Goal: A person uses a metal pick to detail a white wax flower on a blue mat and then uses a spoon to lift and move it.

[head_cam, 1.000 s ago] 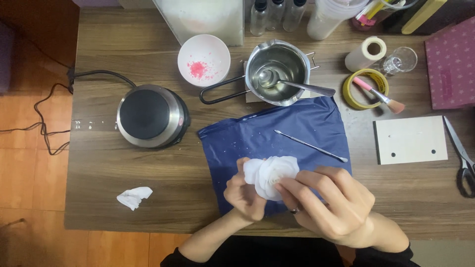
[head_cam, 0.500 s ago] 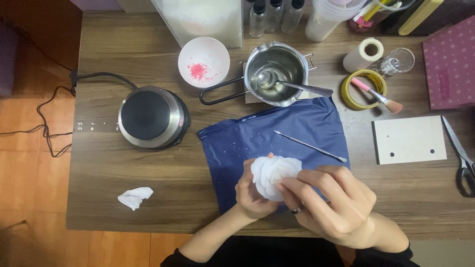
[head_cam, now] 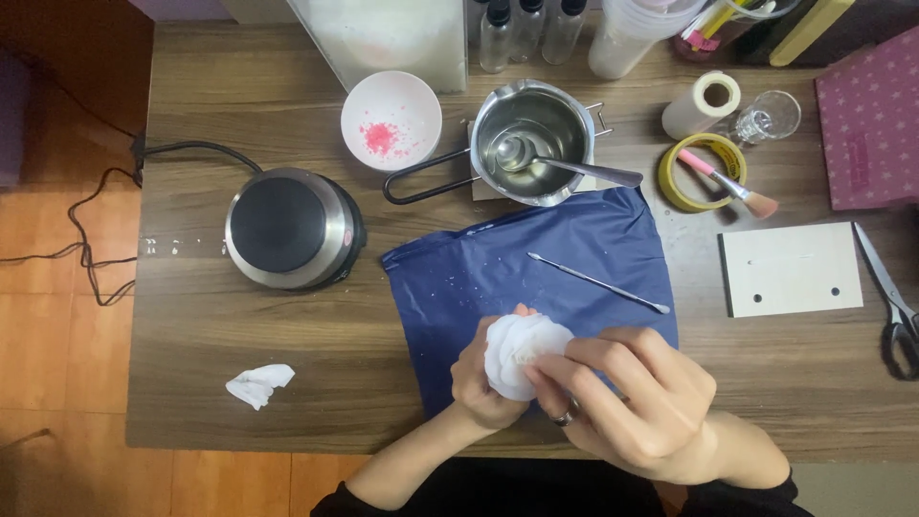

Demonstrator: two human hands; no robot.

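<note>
A white flower-shaped piece with layered petals (head_cam: pixel 520 350) is held over the near edge of a dark blue sheet (head_cam: pixel 536 263). My left hand (head_cam: pixel 481 382) cups it from the left and below. My right hand (head_cam: pixel 632 402), wearing a ring, pinches its right side with the fingertips. A thin metal tool (head_cam: pixel 598 282) lies on the blue sheet just beyond the hands.
On the wooden table stand a round electric hotplate (head_cam: pixel 290 227), a white bowl with pink bits (head_cam: pixel 391 120), a steel pouring pot with a spoon (head_cam: pixel 529 142), a tape roll and brush (head_cam: pixel 708 172), a white board (head_cam: pixel 791 269), scissors (head_cam: pixel 890 297) and a crumpled tissue (head_cam: pixel 257 383).
The white piece has been turned and drawn slightly nearer; my left hand has shifted right and closed further around it, and my right fingers now cover more of its right side.
</note>
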